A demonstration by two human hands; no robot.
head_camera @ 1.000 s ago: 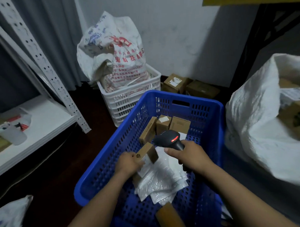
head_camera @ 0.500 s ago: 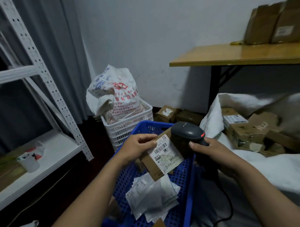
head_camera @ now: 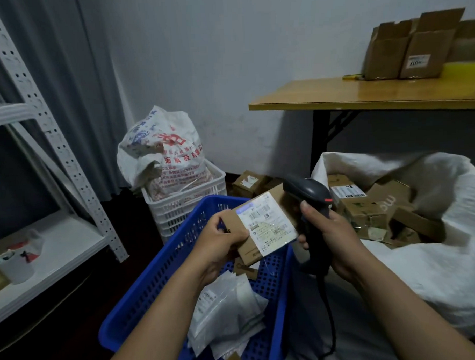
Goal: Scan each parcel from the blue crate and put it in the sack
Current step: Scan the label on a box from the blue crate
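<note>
My left hand (head_camera: pixel 224 238) grips a small brown cardboard parcel (head_camera: pixel 262 227) by its left end, label side up, above the blue crate (head_camera: pixel 164 274). My right hand (head_camera: pixel 332 237) holds a black handheld barcode scanner (head_camera: pixel 308 196) by its handle, the scanner head just right of the parcel's far corner. White plastic mailers (head_camera: pixel 227 317) lie in the crate. The open white sack (head_camera: pixel 427 256) lies to the right, with several cardboard parcels (head_camera: pixel 366 205) inside.
A white crate (head_camera: pixel 186 206) holding a printed bag (head_camera: pixel 165 152) stands behind the blue crate. White metal shelving (head_camera: pixel 52 240) is on the left. A wooden table (head_camera: pixel 368 94) with cardboard boxes (head_camera: pixel 412 50) stands at back right. More boxes (head_camera: pixel 248 183) sit on the floor.
My left hand lifted the parcel out of the crate and turned its label upward. The scanner rose beside it, and my view tilted up toward the table and sack.
</note>
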